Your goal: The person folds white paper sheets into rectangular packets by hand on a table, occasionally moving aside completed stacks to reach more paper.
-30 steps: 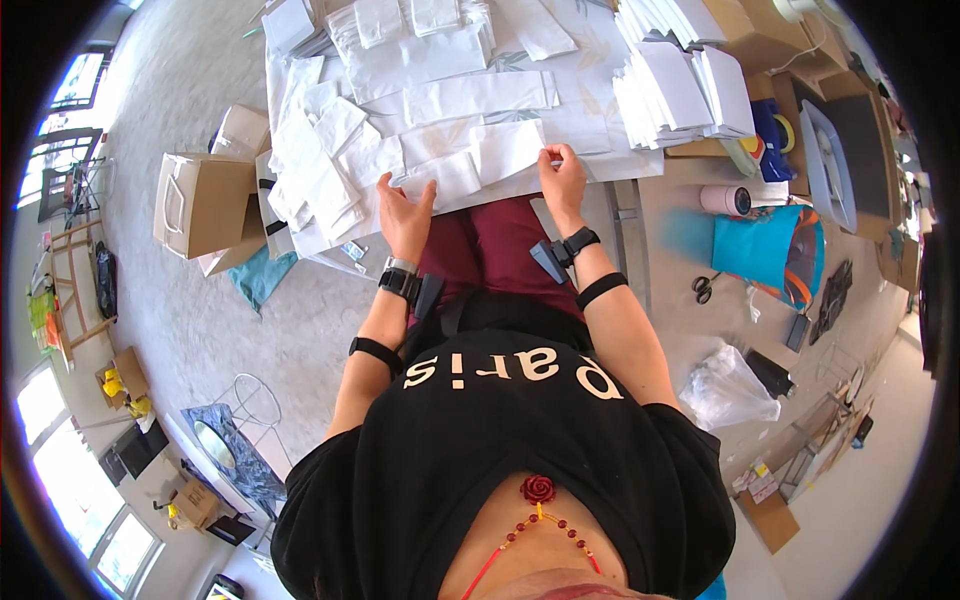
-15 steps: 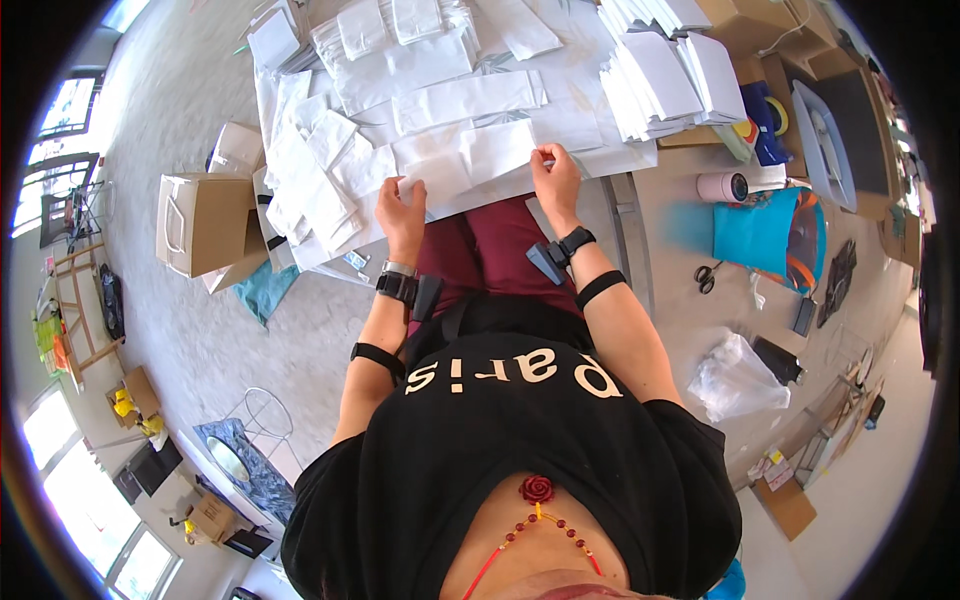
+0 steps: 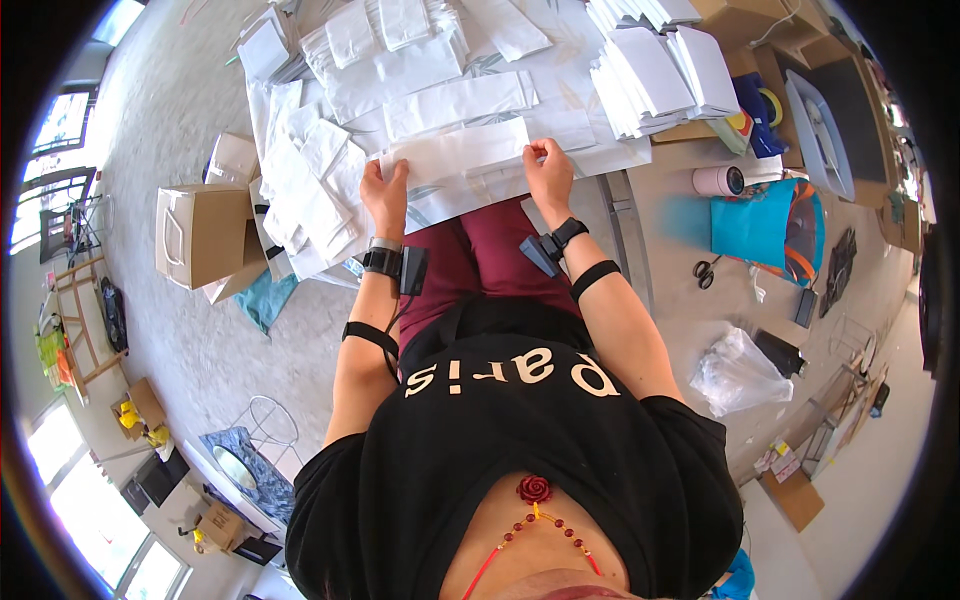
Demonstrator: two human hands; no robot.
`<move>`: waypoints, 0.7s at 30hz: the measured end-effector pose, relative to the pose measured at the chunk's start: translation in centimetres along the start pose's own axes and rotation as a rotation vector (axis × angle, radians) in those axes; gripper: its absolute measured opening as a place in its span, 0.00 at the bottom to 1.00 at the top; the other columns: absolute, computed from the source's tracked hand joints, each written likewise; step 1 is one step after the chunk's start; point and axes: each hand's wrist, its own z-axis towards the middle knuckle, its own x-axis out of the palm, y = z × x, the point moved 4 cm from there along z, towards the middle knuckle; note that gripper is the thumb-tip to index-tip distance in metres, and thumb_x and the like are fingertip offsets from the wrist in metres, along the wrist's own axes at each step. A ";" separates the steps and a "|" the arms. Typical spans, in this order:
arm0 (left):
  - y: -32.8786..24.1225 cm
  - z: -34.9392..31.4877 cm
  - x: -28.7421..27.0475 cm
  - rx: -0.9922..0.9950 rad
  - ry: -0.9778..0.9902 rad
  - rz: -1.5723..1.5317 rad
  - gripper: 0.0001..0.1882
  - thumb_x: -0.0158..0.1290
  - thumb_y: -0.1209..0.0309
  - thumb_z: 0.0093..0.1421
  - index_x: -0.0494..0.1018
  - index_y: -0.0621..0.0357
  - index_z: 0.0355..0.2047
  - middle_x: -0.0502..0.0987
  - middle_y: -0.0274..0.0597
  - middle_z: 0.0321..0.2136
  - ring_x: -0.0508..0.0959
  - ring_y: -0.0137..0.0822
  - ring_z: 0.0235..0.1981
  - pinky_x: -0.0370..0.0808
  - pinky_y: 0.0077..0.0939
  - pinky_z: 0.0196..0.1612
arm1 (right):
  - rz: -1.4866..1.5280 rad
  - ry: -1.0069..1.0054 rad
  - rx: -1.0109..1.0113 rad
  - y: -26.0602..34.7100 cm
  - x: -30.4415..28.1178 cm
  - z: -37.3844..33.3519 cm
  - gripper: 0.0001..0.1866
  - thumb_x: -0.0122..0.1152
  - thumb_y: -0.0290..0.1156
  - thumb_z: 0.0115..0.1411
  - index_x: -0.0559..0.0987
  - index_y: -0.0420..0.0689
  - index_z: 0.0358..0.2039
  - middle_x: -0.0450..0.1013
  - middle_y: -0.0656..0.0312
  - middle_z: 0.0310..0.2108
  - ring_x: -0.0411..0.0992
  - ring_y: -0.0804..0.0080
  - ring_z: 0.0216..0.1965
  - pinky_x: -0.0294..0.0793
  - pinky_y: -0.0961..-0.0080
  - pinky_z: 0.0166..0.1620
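A long, thin white sheet (image 3: 455, 150) stretches between my hands over the near edge of the table; whether it is paper or a flat bag I cannot make out. My left hand (image 3: 384, 197) pinches its left end between thumb and fingers. At the right end, my right hand (image 3: 548, 175) has its thumb and fingertips closed on the corner. Just beyond lies another flat white strip (image 3: 462, 103) on the patterned tablecloth. Loose white pieces (image 3: 312, 190) are heaped to the left of my left hand.
Stacks of folded white sheets (image 3: 648, 80) stand at the table's right side. More flat white packets (image 3: 385, 70) lie farther back. To the right are a blue bag (image 3: 755, 222), scissors (image 3: 706, 272) and a pink cylinder (image 3: 718, 181). A cardboard box (image 3: 205, 235) sits left of the table.
The sheet, creased in the middle before, now lies straighter between my hands. My left hand has moved slightly left and my right hand slightly left and down.
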 end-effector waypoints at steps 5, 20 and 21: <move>1.3 0.0 0.4 0.035 -0.021 0.032 0.19 0.66 0.62 0.54 0.77 0.69 0.33 0.81 0.50 0.27 0.79 0.42 0.29 0.75 0.38 0.37 | -0.030 0.012 0.027 -0.4 0.1 0.1 0.09 0.66 0.35 0.61 0.81 0.42 0.35 0.81 0.56 0.33 0.80 0.55 0.37 0.77 0.59 0.42; 2.3 -0.4 0.4 -0.030 -0.008 -0.080 0.17 0.67 0.67 0.55 0.78 0.68 0.37 0.84 0.46 0.31 0.82 0.36 0.31 0.78 0.31 0.40 | -0.077 0.012 0.060 -0.9 -0.2 -0.3 0.11 0.68 0.37 0.60 0.81 0.43 0.33 0.81 0.58 0.30 0.80 0.56 0.34 0.77 0.60 0.41; 2.5 -0.3 0.2 -0.024 -0.013 -0.061 0.17 0.67 0.67 0.55 0.78 0.68 0.37 0.84 0.46 0.31 0.82 0.35 0.32 0.78 0.31 0.40 | -0.080 0.003 0.049 -0.8 -0.2 -0.3 0.11 0.68 0.38 0.59 0.81 0.42 0.33 0.81 0.57 0.29 0.80 0.56 0.33 0.77 0.61 0.40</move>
